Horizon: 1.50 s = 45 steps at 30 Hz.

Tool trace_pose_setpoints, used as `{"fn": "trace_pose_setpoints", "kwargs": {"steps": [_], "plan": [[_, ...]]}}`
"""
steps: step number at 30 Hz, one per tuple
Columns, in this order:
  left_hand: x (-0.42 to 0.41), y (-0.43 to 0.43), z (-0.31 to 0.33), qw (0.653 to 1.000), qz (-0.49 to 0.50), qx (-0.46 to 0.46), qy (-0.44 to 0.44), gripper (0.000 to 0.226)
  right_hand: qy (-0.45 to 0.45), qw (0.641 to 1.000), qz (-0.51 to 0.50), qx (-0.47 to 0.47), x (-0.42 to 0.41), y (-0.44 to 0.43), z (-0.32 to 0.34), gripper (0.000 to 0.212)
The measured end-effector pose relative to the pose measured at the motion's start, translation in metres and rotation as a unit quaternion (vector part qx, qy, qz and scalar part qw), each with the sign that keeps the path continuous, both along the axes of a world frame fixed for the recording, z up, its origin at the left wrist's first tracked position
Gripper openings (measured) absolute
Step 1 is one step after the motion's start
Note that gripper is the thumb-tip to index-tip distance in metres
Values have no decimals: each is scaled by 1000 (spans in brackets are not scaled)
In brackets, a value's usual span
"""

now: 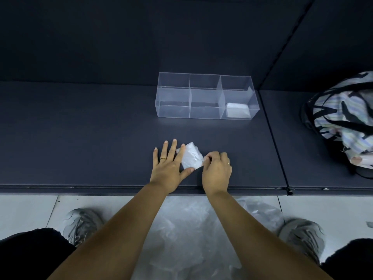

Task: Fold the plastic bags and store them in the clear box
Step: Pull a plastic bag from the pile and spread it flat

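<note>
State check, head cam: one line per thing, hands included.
Box: upright, top open, one bag in front right compartment.
Stored bag: folded, lying flat.
Near bag: folded small, flat, between both hands.
Left hand: open, fingers flat on near bag.
Right hand: pinching near bag's right edge.
Floor bags: unfolded, crumpled.
Striped bag: slumped, far right.

Between left hand (169,166) and right hand (217,170), touching both: folded plastic bag (191,157). Beyond the hands: clear box (204,113), second folded bag (237,110) in its right-end compartment.
</note>
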<state>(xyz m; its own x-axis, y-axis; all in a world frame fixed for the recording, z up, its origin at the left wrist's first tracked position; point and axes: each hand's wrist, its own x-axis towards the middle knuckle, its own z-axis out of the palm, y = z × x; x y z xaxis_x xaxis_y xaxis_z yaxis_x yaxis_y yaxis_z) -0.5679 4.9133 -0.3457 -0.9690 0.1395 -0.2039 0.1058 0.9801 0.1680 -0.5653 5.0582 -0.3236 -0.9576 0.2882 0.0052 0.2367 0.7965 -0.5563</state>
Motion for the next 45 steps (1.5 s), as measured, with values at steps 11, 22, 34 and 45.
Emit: {"fn": "trace_pose_setpoints", "kwargs": {"steps": [11,22,34,45], "plan": [[18,18,17,951,195,239,1,83,-84,951,25,-297,-18,1,32,18],[-45,42,96,706,184,660,-180,40,-129,881,147,-431,-48,79,92,19],[-120,64,64,962,51,208,169,48,-56,960,-90,-259,-211,143,66,16],[-111,57,33,986,-27,66,153,69,-63,985,-10,159,-221,130,54,28]]}}
